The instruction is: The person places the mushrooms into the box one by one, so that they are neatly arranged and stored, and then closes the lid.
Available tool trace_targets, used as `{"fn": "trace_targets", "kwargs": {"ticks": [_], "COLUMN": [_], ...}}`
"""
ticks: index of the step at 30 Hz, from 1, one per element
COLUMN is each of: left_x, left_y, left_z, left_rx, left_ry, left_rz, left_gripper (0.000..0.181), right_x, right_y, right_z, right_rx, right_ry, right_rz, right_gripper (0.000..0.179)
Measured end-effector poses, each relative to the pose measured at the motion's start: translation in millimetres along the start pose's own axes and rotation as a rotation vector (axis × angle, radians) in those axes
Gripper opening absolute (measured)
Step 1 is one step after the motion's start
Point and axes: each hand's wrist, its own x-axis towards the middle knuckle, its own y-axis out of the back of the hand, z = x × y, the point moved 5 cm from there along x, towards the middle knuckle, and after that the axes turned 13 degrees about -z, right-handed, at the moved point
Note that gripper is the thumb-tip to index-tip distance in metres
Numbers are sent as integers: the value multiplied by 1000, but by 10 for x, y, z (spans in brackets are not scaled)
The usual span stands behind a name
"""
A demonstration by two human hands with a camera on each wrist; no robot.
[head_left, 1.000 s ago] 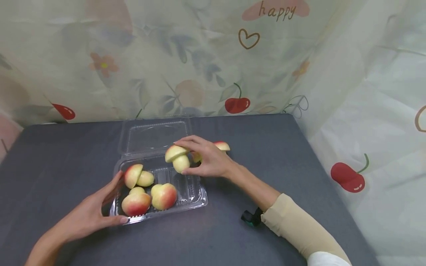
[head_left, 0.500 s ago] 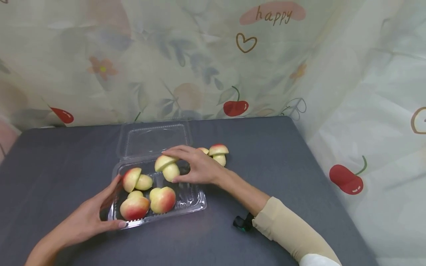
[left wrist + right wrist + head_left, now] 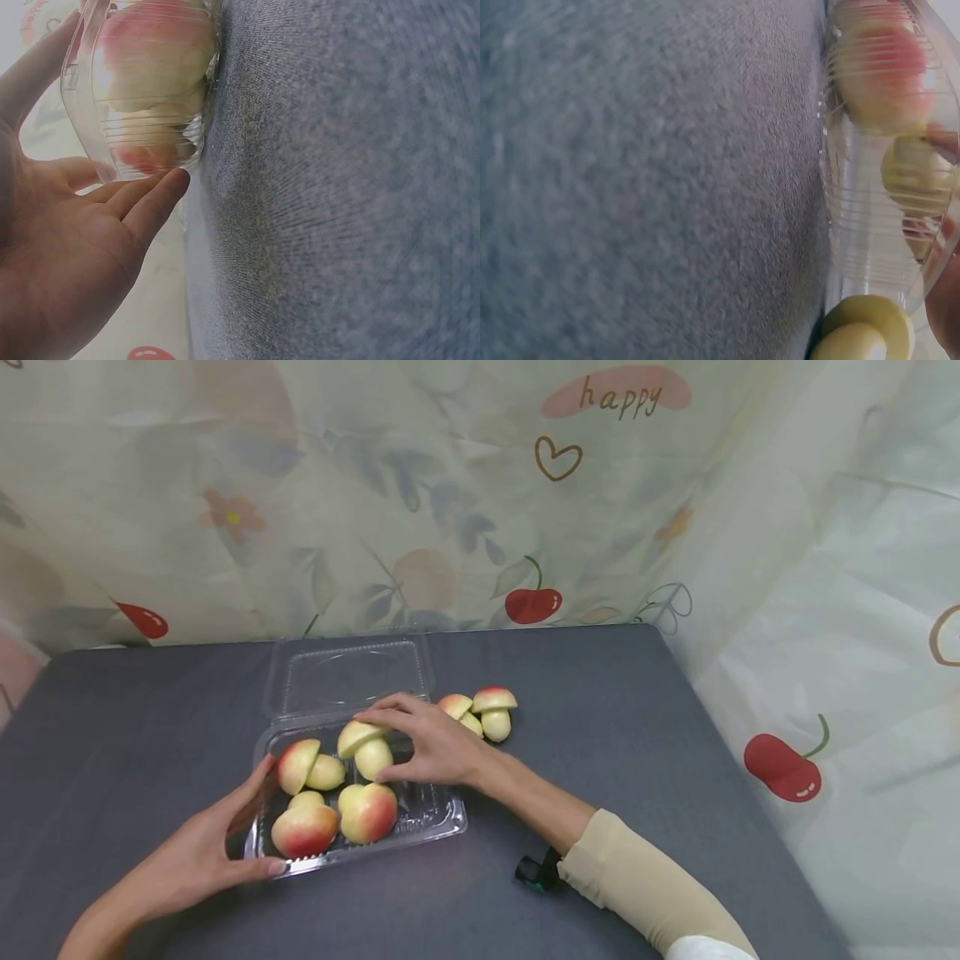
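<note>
My right hand (image 3: 438, 743) pinches a mushroom-shaped piece (image 3: 372, 760) with a pale yellow cap and stem, low over the clear plastic clamshell box (image 3: 454, 823). Inside the box, three similar mushroom-shaped pieces with red-blushed caps lie on their sides: one at the back left (image 3: 297, 766), one at the front left (image 3: 304, 828) and one at front centre (image 3: 371, 814). My left hand (image 3: 198, 860) grips the box's left end, thumb at the front corner. In the left wrist view its fingers (image 3: 154, 206) touch the ribbed wall. Whether the held piece touches the box floor, I cannot tell.
The box's transparent lid (image 3: 352, 672) lies folded open behind it. Two more mushroom-shaped pieces (image 3: 495, 702) sit on the grey table (image 3: 585, 710) to the right of the lid. A printed curtain (image 3: 337, 527) hangs along the table's back edge.
My right hand has moved left and slightly toward me, carrying the mushroom-shaped piece from the box's back right to beside the other three. The left hand keeps its hold.
</note>
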Motion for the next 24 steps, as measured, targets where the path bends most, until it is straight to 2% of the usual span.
{"fn": "trace_targets", "kwargs": {"ticks": [7, 13, 24], "left_x": [7, 1, -3], "left_y": [3, 0, -30], "left_z": [-6, -13, -1], "left_rx": [-7, -7, -38], "left_ry": [-3, 9, -72], "left_rz": [-6, -10, 12], "left_gripper": [119, 118, 115], "right_x": [30, 40, 42], "right_y": [-65, -133, -176], "right_z": [-1, -4, -24], "right_rx": [-61, -158, -287], "right_ry": [-20, -80, -163], "right_rz": [-7, -53, -70], "right_gripper": [70, 70, 70]}}
